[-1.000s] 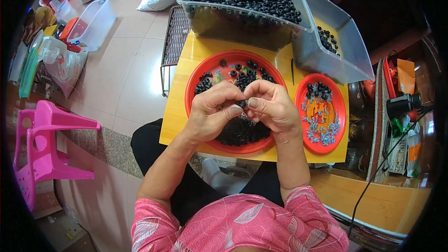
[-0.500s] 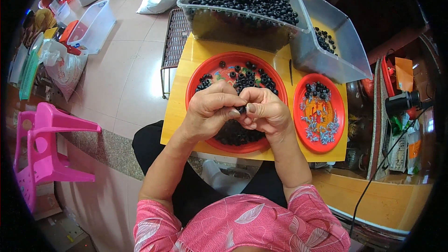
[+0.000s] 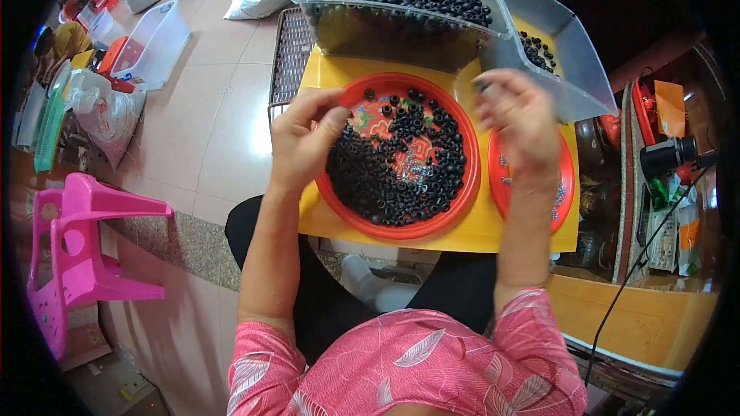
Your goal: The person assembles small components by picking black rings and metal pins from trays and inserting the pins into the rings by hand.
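My left hand hovers by the left rim of the large red plate, thumb and forefinger a little apart, with nothing visible between them. The plate holds many small black ring-like plastic pieces and a small patch of silvery bits. My right hand, slightly blurred, is raised over the gap between the large plate and the smaller red plate. A small black piece shows at its pinched fingertips. My right hand and forearm hide much of the smaller plate, where some silvery bits show.
Behind the plates on the yellow table, a clear bin is heaped with black pieces. Beside it a second clear bin holds a few. A pink stool stands left; a dark device with a cable is right.
My hands were together over the large plate, fingers around a small black piece. They have parted: the left moved left, the right moved right and up, carrying a black piece.
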The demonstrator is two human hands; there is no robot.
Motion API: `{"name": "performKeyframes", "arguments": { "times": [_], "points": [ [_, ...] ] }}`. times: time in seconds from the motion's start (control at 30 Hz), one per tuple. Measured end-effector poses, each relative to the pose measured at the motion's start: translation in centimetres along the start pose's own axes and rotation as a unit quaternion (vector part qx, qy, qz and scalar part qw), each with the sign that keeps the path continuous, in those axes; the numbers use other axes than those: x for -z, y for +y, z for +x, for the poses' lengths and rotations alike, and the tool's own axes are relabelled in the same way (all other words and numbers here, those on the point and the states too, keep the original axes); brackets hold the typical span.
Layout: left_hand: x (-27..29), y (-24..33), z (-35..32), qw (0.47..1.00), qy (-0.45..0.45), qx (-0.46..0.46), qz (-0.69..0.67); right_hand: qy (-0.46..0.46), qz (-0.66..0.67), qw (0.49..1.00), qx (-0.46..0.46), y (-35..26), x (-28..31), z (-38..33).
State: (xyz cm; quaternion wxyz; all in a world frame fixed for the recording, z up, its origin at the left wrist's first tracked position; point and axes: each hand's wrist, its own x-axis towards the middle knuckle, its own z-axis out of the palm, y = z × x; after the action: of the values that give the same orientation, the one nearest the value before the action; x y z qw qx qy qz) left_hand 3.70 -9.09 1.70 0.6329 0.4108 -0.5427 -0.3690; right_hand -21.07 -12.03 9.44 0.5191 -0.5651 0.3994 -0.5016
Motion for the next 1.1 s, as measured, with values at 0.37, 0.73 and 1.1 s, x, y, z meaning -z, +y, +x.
{"name": "performKeyframes", "arguments": {
  "times": [0.37,0.73,1.1],
  "points": [
    [-0.6,-0.6,0.0,0.912,-0.156,-0.171,0.34,0.214,-0.394,0.892,0.061,-2.0,12.0,4.5],
    [-3.2,-2.9,1.9,0.851,-0.255,-0.199,0.413,0.067,-0.513,0.855,0.011,1.8,10.1,-3.9],
    [-2.8,-2.1,1.3,0.913,-0.166,-0.141,0.346,-0.01,-0.583,0.812,0.02,4.7,10.0,-6.1]
  ]
}}
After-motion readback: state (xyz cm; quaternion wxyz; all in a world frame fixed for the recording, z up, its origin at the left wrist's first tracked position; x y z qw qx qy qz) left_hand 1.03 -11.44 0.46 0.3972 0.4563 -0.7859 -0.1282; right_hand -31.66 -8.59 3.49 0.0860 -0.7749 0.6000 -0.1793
